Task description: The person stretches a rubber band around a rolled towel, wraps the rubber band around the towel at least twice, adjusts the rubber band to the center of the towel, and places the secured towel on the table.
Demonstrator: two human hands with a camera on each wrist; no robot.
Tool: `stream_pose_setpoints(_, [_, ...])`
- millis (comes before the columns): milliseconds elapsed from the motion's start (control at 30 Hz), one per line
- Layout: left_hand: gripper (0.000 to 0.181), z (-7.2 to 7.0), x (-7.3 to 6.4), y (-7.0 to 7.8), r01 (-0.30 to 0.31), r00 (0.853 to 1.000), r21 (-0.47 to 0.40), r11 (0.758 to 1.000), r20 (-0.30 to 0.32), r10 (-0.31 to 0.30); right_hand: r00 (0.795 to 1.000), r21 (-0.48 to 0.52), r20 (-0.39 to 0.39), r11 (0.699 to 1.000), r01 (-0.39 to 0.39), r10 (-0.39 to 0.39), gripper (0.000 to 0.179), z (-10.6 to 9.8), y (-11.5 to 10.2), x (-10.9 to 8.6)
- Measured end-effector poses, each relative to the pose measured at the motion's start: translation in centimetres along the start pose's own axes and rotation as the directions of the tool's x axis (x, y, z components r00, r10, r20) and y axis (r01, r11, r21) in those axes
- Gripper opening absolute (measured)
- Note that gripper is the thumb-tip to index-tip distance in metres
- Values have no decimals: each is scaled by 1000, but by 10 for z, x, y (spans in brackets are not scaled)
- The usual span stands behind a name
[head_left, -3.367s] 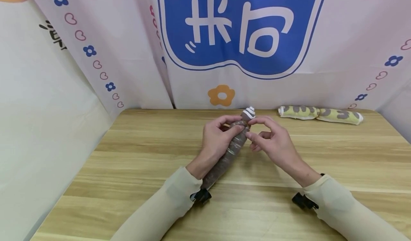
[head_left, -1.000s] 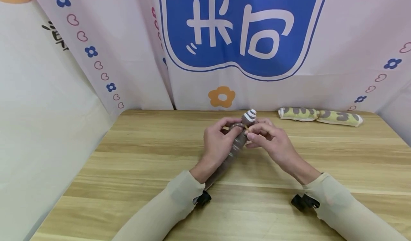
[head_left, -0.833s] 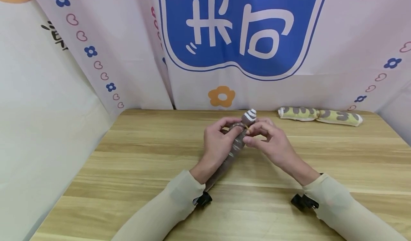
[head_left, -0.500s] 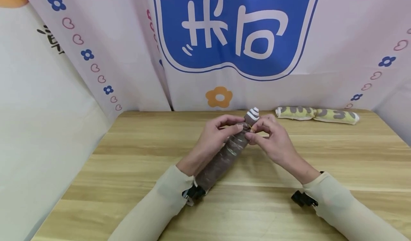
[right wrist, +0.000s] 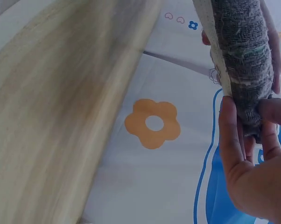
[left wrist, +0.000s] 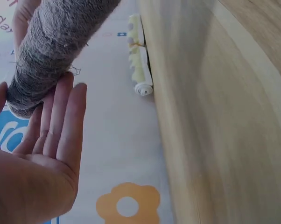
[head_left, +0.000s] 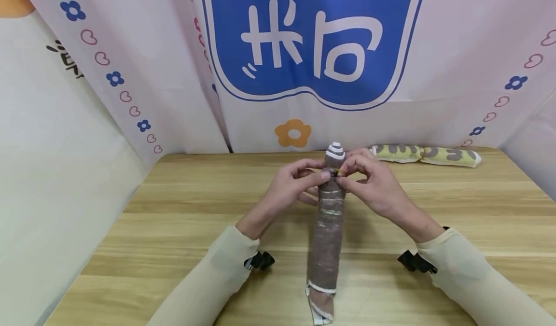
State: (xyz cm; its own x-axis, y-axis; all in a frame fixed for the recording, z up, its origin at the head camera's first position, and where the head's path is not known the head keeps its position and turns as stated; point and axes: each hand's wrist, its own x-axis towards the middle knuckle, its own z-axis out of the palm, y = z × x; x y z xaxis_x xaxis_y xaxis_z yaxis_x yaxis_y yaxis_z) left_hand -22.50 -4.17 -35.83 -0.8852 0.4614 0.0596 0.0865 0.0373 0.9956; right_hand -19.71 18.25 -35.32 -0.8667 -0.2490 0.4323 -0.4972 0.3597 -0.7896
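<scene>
A brown rolled towel [head_left: 331, 239] with pale stripes lies lengthwise before me, its white-ringed tip [head_left: 335, 151] pointing to the back wall and a loose flap at its near end. My left hand [head_left: 284, 186] holds it just below the tip, thumb on top. On the other side, my right hand [head_left: 378, 183] pinches a thin yellowish band [head_left: 340, 173] at the narrow neck. Both wrist views show the towel [left wrist: 61, 42] raised at its far end, with fingers curled around it. The band's path around the neck is mostly hidden by fingers.
A yellow and grey rolled towel [head_left: 449, 156], cinched at its middle by a band, lies at the table's back right. Behind the wooden table [head_left: 173, 248] hangs a printed white cloth [head_left: 256, 123] with a blue sign.
The brown towel has swung from slanting under my left forearm to nearly straight, baring its near end. My left forearm has shifted left. The right hand stays at the neck with the band.
</scene>
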Motion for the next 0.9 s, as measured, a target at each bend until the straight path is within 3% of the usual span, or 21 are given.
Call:
stream_pose_setpoints(233, [38,-7,2,-5,-2,995,-7,1000,-101,2,997,45,82,999,-13,10,13,7,3,0])
stream_pose_setpoints(467, [37,-8,4,-8,-5,996,-43,999,-94,1,995,75,101,997,-19,11,16,14,7,-2])
stream_pose_setpoints(667, [32,-9,6,-11,42,993,-42,998,-108,-46,996,61,83,998,16,-21,19,24,10,-6])
stream_pose_setpoints(800, [25,-9,6,-12,46,984,-58,997,-170,-56,997,45,77,999,13,-16,17,28,10,-8])
stream_pose_setpoints(900, [22,-6,5,-10,-1,970,-72,997,-241,-16,995,94,90,995,-42,33,12,30,7,-9])
